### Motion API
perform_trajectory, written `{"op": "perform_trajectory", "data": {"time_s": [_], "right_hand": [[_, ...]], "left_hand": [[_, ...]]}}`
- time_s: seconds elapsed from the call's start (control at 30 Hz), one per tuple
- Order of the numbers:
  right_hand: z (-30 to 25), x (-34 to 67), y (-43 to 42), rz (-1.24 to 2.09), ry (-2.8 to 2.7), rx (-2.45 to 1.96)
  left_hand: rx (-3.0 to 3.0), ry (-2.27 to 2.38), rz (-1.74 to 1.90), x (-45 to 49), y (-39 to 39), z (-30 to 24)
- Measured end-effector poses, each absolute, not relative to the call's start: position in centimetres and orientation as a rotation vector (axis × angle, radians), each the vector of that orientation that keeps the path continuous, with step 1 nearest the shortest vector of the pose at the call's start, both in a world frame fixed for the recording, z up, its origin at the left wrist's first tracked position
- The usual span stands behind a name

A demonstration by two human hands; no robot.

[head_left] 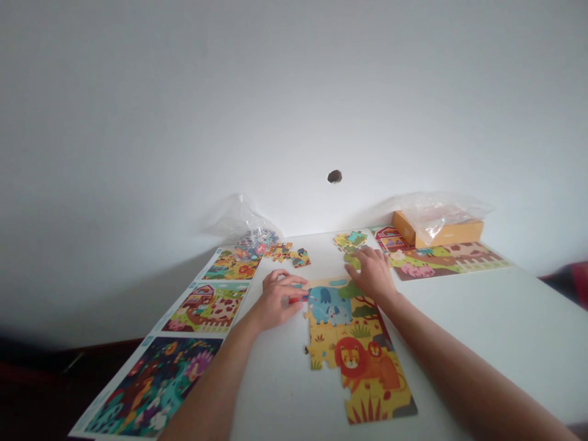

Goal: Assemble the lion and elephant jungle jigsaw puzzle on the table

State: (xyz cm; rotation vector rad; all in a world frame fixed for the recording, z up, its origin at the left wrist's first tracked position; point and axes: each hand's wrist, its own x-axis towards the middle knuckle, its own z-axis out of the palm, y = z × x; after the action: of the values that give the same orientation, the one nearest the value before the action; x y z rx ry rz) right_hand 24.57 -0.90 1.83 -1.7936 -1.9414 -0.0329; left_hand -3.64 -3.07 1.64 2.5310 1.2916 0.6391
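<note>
A partly joined animal jigsaw puzzle (362, 343) lies on the white table, showing blue elephants and red-maned lions. At its upper left edge, my left hand (278, 301) has thumb and fingers around a red and blue puzzle piece (297, 298). Beyond the puzzle's upper right corner is my right hand (374, 274), with its thumb and fingertips on a green puzzle piece (351, 260). That piece is partly covered by the fingers. Just behind it sits a small pile of yellow, green and teal pieces (350, 239).
Loose pieces (287, 252) lie at the back, beside a clear plastic bag (257, 242) of pieces. A printed picture sheet (232, 306) runs along the left edge. At the back right, an orange box (450, 233) under plastic rests on a farm picture (441, 263). Behind stands a white wall.
</note>
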Motion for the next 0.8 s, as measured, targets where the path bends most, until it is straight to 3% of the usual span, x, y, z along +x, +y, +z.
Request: {"op": "perform_trajectory", "data": {"time_s": [0.13,0.5,0.8], "right_hand": [[1.5,26.4,0.5,-0.001,-1.823,-2.035],[0.3,26.5,2.1,0.136,-1.861,-1.947],[0.4,25.7,1.7,0.048,-1.863,-1.932]], "left_hand": [[2.527,1.279,0.642,-3.7,-3.0,1.6],[2.535,1.285,0.673,-3.8,-2.9,1.1],[2.528,1.282,0.671,-3.7,-2.8,1.1]]}}
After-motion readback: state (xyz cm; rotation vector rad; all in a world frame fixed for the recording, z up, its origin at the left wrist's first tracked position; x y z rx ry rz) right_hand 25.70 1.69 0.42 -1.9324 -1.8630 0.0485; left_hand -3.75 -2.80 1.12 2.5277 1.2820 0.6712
